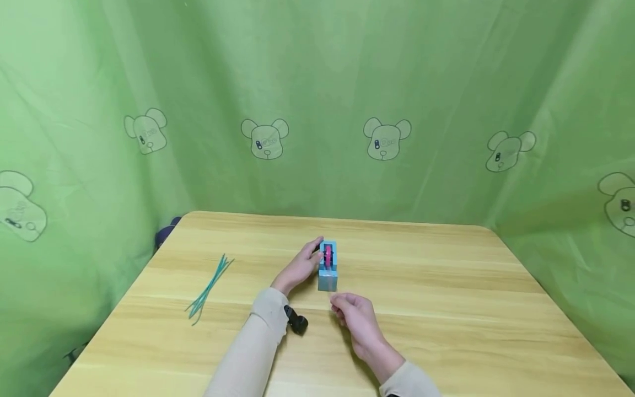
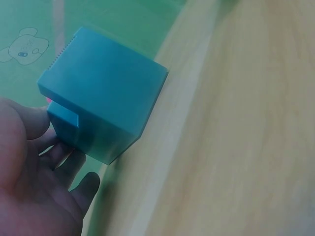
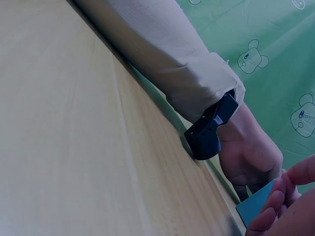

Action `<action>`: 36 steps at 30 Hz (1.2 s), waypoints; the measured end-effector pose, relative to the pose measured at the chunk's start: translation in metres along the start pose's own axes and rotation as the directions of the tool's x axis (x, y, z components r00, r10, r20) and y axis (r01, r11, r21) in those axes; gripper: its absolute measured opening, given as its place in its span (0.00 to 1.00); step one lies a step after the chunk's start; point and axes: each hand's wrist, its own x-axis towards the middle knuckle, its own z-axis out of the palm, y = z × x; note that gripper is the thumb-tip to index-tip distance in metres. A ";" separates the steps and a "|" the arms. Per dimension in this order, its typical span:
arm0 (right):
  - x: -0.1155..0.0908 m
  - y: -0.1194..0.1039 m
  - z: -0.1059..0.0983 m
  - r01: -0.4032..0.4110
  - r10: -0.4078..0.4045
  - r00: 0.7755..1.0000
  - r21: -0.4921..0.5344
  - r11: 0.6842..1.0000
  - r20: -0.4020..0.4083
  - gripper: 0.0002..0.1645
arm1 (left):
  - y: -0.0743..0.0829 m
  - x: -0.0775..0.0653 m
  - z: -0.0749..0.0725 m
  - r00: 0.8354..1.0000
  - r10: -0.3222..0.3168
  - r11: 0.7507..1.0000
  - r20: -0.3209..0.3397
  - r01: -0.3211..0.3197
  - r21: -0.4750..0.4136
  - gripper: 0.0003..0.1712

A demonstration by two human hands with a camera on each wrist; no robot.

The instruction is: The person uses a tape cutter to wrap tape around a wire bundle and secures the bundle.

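A light blue tape dispenser stands on the wooden table with a pink-cored tape roll in it. My left hand holds its left side, the thumb by the roll. In the left wrist view the dispenser shows its flat front and toothed cutting edge; the left hand's other fingers lie along its side. A clear tape strip runs toward me from the dispenser. Thumb and fingers of my right hand pinch its end. In the right wrist view, the right hand partly covers the dispenser.
Several thin teal strips lie in a loose, crossing bundle on the table, left of my left arm. A black wrist camera sticks out from the left sleeve. Green curtains with bear-head prints surround the table.
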 end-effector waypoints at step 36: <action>-0.031 0.006 0.001 0.014 -0.014 1.000 -0.031 0.999 -0.009 0.12 | 0.002 0.000 -0.001 1.000 0.008 0.999 -0.020 -0.007 0.032 0.31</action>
